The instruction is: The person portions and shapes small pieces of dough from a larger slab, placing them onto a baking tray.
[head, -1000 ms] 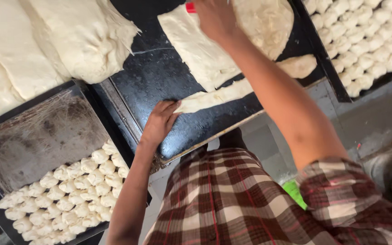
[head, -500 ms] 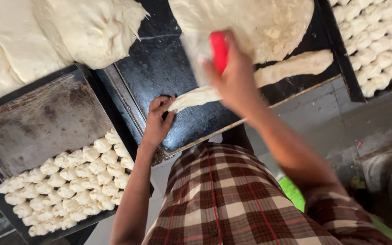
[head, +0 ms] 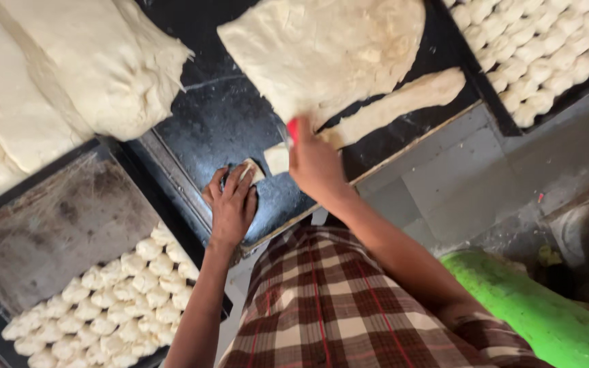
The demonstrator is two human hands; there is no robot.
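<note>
The right hand [head: 316, 163] is closing its grip around a red-handled cutter [head: 292, 129], whose blade is hidden behind the fingers, so the cutting edge cannot be made out. The tool is sitting at the near end of a long dough strip [head: 390, 109] that is lying along the front edge of the black counter [head: 219, 116]. The left hand [head: 232, 204] is lying palm down on the counter with its fingers spread, the fingertips pressing on a small cut dough piece [head: 252, 169]; it is resting on the piece rather than pinching it. Just beside that piece, another short cut chunk [head: 277, 158] is lying between the two hands, touching the end of the strip. Behind the strip, a large flattened dough sheet [head: 322, 54] is covering the middle of the counter. To the left, a bigger dough mass [head: 69, 68] is spreading over the counter's far corner. A dark tray [head: 49, 225] at the lower left is holding rows of small dough lumps [head: 124, 293] in its near half, and a second tray [head: 506, 116] at the upper right is filled with similar lumps. A checked shirt [head: 335, 307] is showing below, and a green rounded object [head: 547, 313] is lying at the lower right.
</note>
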